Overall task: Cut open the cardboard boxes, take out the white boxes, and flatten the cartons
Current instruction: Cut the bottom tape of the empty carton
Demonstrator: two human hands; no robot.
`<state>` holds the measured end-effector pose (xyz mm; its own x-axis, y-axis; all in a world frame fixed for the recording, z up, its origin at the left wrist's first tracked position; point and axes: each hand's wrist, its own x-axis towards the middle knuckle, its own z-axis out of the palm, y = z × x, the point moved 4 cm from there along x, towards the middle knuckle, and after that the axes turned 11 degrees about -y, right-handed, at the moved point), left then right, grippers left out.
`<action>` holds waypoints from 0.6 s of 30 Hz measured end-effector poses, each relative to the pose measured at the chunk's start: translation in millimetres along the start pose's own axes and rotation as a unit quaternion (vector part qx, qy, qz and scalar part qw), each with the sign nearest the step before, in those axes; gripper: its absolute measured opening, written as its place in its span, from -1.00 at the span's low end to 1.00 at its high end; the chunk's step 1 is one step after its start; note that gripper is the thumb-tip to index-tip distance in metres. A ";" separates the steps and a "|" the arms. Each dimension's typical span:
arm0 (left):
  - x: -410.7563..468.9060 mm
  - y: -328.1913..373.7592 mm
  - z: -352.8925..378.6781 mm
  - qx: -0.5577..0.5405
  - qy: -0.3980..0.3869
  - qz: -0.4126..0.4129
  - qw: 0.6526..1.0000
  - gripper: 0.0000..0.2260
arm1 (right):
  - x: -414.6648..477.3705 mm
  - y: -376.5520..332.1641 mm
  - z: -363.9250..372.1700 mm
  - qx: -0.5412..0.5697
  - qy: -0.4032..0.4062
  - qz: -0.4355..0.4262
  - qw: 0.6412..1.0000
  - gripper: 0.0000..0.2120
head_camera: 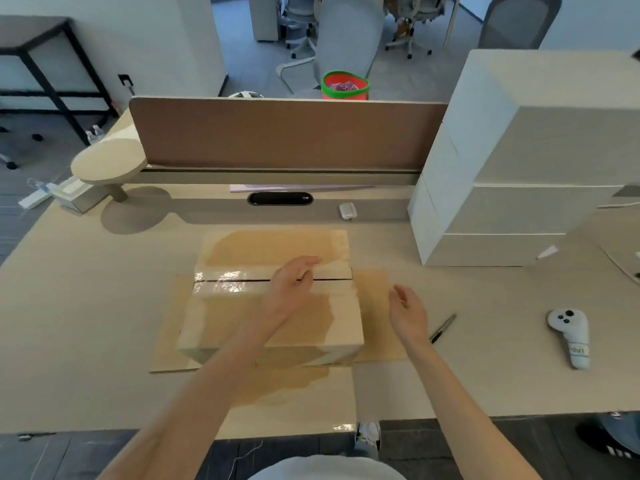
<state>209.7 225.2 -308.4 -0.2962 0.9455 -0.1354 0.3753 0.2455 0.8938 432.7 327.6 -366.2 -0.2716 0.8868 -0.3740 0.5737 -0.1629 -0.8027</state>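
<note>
Matt brown cardboard box (273, 306) sealed with glossy clear tape (228, 282).

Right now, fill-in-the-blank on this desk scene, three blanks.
The left hand is over the cardboard box's taped seam; the right hand holds ____.
The white boxes are stacked on that box's ____ side.
The pen-like tool lies between the right hand and the white ____.
Missing: nothing; right; controller.

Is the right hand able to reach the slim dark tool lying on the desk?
Probably yes: the right hand is open and holds nothing, and the slim dark tool lies beside it on bare desk, uncovered.
</note>
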 end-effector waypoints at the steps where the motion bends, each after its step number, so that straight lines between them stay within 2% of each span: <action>1: 6.5 6.5 13.7 -0.015 0.001 0.000 1.000 -0.71 | 7.7 17.2 -13.0 -0.013 0.027 0.032 0.999 -0.66; 4: 22.8 19.7 41.9 -0.027 0.004 -0.008 1.000 -0.72 | 27.4 67.1 -46.8 -0.054 0.081 0.127 0.987 -0.64; 8: 36.3 25.6 58.8 -0.042 0.046 -0.020 0.998 -0.73 | 45.9 113.5 -66.7 -0.096 0.045 0.198 0.974 -0.57; 12: 36.7 25.9 66.2 -0.101 0.118 -0.043 0.987 -0.73 | 62.5 123.7 -74.8 -0.103 0.011 0.174 0.979 -0.79; 14: 34.6 25.4 69.1 -0.117 0.127 -0.037 0.984 -0.74 | 70.3 123.6 -74.0 -0.109 -0.010 0.151 0.982 -0.79; 18: 34.4 20.6 68.6 -0.134 0.154 -0.009 0.979 -0.71 | 81.3 96.7 -64.2 -0.045 -0.057 0.090 0.993 -0.93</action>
<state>267.5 277.5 -324.0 -0.5668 0.8222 -0.0533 0.1369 0.1577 0.9780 515.7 411.7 -444.4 -0.2416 0.7908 -0.5624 0.6861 -0.2707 -0.6753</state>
